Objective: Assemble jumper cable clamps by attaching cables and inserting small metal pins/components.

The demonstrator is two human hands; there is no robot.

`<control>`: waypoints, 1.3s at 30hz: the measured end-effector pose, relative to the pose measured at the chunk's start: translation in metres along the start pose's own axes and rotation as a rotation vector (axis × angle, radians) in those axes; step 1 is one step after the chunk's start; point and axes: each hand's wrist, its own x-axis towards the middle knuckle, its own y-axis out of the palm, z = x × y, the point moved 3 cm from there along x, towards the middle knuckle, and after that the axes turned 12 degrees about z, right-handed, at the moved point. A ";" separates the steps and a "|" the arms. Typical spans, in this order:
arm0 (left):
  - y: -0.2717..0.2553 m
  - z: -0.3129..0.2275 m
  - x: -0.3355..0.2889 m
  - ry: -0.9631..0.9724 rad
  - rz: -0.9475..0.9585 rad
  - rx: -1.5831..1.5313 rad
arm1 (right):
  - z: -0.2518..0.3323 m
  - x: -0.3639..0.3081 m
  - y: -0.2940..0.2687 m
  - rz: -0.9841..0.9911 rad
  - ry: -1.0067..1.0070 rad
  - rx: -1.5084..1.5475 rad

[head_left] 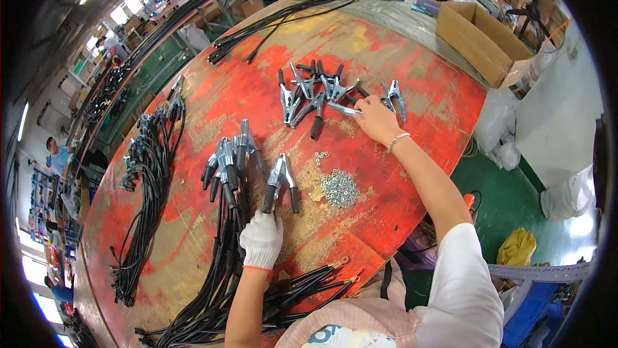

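Observation:
My left hand point(262, 240), in a white knit glove, is closed around one black handle of a silver spring clamp point(279, 173), whose jaws point away from me. My bare right hand point(376, 120) reaches to the right side of a loose group of clamps point(313, 98), its fingers closed on a clamp point(345, 109) there. One more clamp point(396, 98) lies just right of that hand. Between my arms sits a heap of small metal nuts point(339, 188), with a few strays above it. Left of my glove, several clamps point(225, 162) lie attached to black cables point(222, 245).
A long bundle of black cables with clamps point(151, 155) lies at the table's left. Cables with ring terminals point(322, 277) lie near my body. More cables point(290, 13) stretch across the far side of the worn red table point(425, 71). An open cardboard box point(479, 45) stands far right.

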 end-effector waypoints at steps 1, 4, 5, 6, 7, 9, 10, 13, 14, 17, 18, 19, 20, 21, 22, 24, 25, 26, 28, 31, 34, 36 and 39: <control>-0.006 -0.004 0.002 -0.014 -0.014 -0.044 | -0.005 -0.009 -0.008 0.058 0.061 0.160; -0.024 -0.006 -0.005 -0.045 -0.095 -0.145 | -0.013 -0.049 -0.034 0.100 -0.066 0.491; -0.026 -0.002 -0.007 -0.048 -0.140 -0.159 | -0.005 -0.071 -0.050 0.145 -0.045 0.666; -0.026 0.002 -0.003 -0.031 -0.190 -0.146 | 0.003 -0.091 -0.062 0.161 -0.026 0.766; -0.023 0.005 0.002 -0.011 -0.235 -0.136 | 0.011 -0.112 -0.070 0.178 -0.003 0.864; -0.024 -0.002 0.005 0.002 -0.255 -0.130 | 0.015 -0.147 -0.066 0.128 -0.031 0.982; -0.021 -0.004 0.004 0.010 -0.271 -0.106 | 0.016 -0.164 -0.064 0.060 -0.086 0.995; -0.027 -0.018 -0.023 0.130 -0.324 -0.025 | 0.023 -0.211 -0.050 -0.086 -0.118 1.196; -0.031 -0.018 -0.036 0.164 -0.349 -0.039 | 0.028 -0.225 -0.050 -0.104 -0.128 1.159; -0.037 -0.014 -0.083 0.268 -0.685 -0.162 | 0.041 -0.247 -0.046 -0.165 -0.192 1.008; -0.039 -0.015 -0.097 0.359 -0.743 -0.190 | 0.046 -0.249 -0.043 -0.162 -0.208 1.022; -0.042 -0.020 -0.111 0.453 -0.806 -0.222 | 0.051 -0.251 -0.043 -0.162 -0.228 1.029; -0.046 -0.030 -0.123 0.578 -0.802 -0.219 | 0.055 -0.254 -0.041 -0.131 -0.185 1.062; -0.051 -0.041 -0.135 0.693 -0.801 -0.214 | 0.062 -0.253 -0.041 -0.090 -0.177 1.025; -0.058 -0.051 -0.142 0.779 -0.724 -0.249 | 0.069 -0.251 -0.041 -0.050 -0.168 0.983; -0.069 -0.076 -0.150 0.884 -0.677 -0.208 | 0.078 -0.250 -0.038 -0.021 -0.273 0.957; -0.071 -0.084 -0.150 0.931 -0.629 -0.203 | 0.083 -0.250 -0.037 0.003 -0.291 0.977; -0.068 -0.084 -0.149 0.928 -0.637 -0.215 | 0.088 -0.251 -0.036 0.027 -0.308 0.997; -0.059 -0.082 -0.143 0.938 -0.638 -0.234 | 0.096 -0.255 -0.035 0.048 -0.334 1.040; -0.058 -0.077 -0.143 0.968 -0.572 -0.326 | 0.097 -0.259 -0.032 -0.005 -0.339 1.095; -0.053 -0.071 -0.143 0.976 -0.615 -0.349 | 0.104 -0.259 -0.034 -0.131 -0.416 1.013; -0.054 -0.069 -0.140 0.993 -0.651 -0.318 | 0.103 -0.258 -0.032 -0.099 -0.345 1.032; -0.059 -0.065 -0.137 1.028 -0.681 -0.160 | 0.103 -0.252 -0.029 0.091 -0.275 0.975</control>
